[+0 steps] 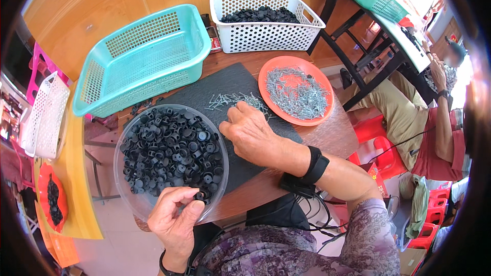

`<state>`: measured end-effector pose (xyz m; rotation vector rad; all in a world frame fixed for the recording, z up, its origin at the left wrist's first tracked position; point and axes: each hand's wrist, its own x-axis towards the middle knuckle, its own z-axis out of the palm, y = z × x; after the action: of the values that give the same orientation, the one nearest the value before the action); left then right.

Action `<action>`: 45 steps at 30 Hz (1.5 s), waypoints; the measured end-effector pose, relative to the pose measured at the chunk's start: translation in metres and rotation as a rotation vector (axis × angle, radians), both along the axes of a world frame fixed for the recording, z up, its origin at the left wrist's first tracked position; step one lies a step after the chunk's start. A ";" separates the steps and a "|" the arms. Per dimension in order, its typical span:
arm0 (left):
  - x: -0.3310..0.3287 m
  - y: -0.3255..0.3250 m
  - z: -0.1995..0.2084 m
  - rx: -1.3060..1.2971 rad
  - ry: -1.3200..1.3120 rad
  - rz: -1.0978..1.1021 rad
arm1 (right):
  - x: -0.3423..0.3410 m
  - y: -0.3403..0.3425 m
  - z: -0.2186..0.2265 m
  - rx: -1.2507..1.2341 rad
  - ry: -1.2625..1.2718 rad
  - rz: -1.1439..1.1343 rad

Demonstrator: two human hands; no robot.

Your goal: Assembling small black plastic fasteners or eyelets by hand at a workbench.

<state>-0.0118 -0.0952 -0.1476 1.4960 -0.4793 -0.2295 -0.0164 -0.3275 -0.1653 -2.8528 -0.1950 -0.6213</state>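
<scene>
Left hand (173, 221) pinches a black part (199, 196) by the tub's near rim (220, 198).

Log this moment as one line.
left hand: pinching black part at clear tub | right hand: at screws on black mat | nearby: orange plate, teal basket, white basket

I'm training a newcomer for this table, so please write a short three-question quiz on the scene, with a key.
1. What does the left hand pinch by the near side of the round clear plastic tub?

2. True or false: the round orange-red plastic plate sits left of the rectangular turquoise plastic basket.

3. What lies loose on the dark rectangular mat, by the right hand?
a) green cups
b) silver metal fasteners
c) white buttons

Key:
1. A small black plastic part.
2. False; it sits right.
3. b
</scene>
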 end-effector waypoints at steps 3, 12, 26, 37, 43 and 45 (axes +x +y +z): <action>0.000 0.002 0.000 0.021 0.003 -0.004 | 0.005 0.000 0.000 -0.038 0.022 0.040; -0.001 -0.003 0.012 -0.152 0.277 -0.028 | -0.011 -0.010 0.012 0.124 -0.149 0.040; -0.001 0.003 0.010 -0.275 0.368 -0.168 | -0.055 0.064 0.049 0.788 -0.018 0.224; 0.001 0.009 0.008 -0.011 -0.059 -0.101 | -0.058 0.073 0.049 0.891 0.038 0.175; -0.002 0.011 0.009 -0.048 0.003 -0.083 | -0.059 0.078 0.051 0.918 0.057 0.208; 0.000 0.012 0.009 -0.031 -0.008 -0.091 | -0.060 0.078 0.051 0.924 0.075 0.208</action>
<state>-0.0119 -0.0834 -0.1390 1.4473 -0.5564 -0.2866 -0.0763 -0.2490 -0.1145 -1.9290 -0.1377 -0.4053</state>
